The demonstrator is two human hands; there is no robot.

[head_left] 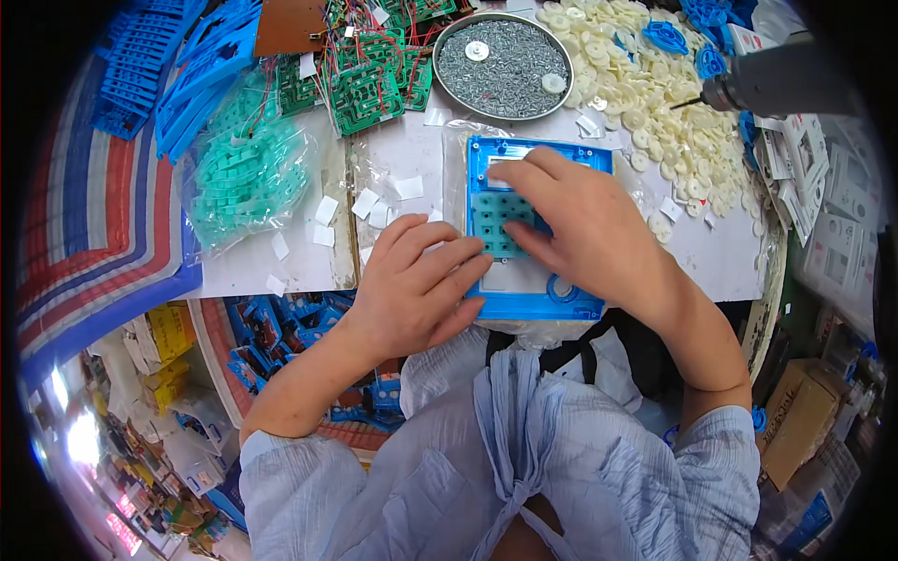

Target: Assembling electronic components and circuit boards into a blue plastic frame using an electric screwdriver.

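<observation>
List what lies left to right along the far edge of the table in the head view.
Blue plastic frames → green circuit boards → round tray of screws → cream plastic discs → power drill.

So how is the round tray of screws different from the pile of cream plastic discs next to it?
The round metal tray holds its small grey screws inside a rim, while the cream discs lie loose, spread straight on the white table. The screws are tiny, dark and metallic; the discs are larger, pale and flat. A few discs sit among the screws. Both heaps lie at the far edge, beyond both hands.
</observation>
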